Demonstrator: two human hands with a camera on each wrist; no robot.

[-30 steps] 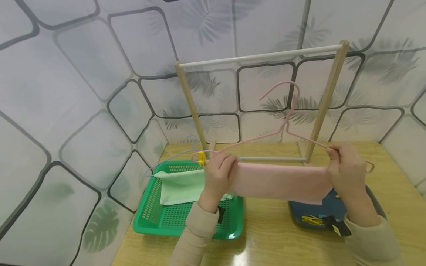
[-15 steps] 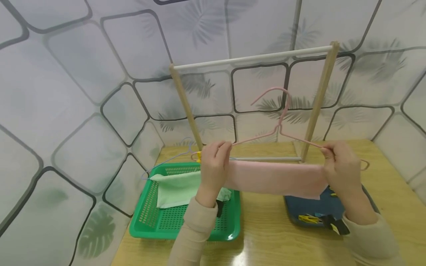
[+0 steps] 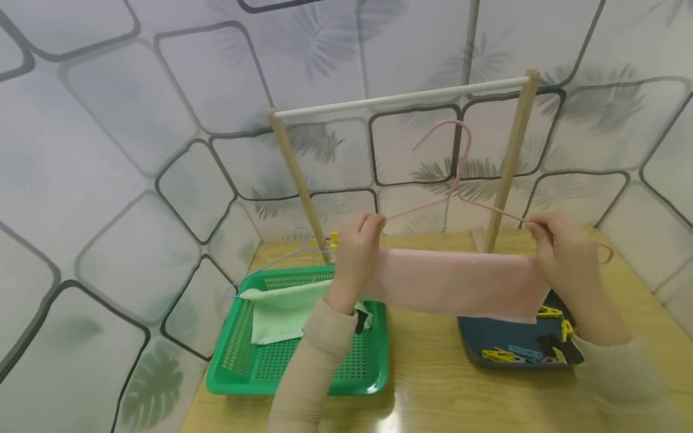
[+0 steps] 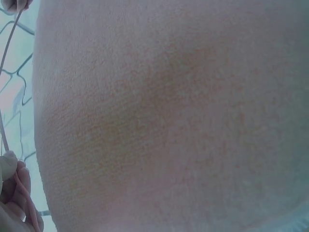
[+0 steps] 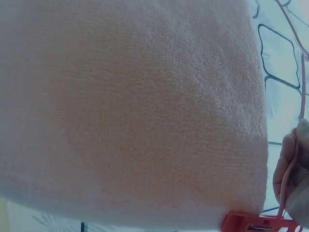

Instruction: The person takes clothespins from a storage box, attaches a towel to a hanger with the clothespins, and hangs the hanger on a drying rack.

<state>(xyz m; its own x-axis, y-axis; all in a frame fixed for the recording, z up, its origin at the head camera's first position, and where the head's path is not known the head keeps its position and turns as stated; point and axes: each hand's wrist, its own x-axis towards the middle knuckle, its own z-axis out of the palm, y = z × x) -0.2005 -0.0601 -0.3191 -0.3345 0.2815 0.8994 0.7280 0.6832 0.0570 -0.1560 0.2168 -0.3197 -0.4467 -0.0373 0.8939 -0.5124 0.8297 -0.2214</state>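
A pink hanger (image 3: 468,139) is held up in front of me, its hook pointing up. My left hand (image 3: 354,264) grips its left arm and my right hand (image 3: 568,267) pinches its right arm. Below the hanger hangs a pink towel (image 3: 460,282), spread between the hands. A yellow clothespin (image 3: 334,240) shows at the hanger's left end. In the right wrist view, a red clothespin (image 5: 256,222) clamps the towel's corner near the hanger wire. The towel fills most of both wrist views, with fingers curled round the wire at the edges.
A rack with a white bar (image 3: 400,99) stands behind the hanger. On the left, a green basket (image 3: 254,385) holds a light green towel (image 3: 287,322), with a blue hanger (image 3: 271,263) over its rim. A dark blue tray (image 3: 476,337) with several clothespins (image 3: 499,356) is at right.
Both hands have raised the hanger and towel a little against the rack, and the right hand has shifted slightly right. More of the tray's clothespins show. The head view has shifted slightly.
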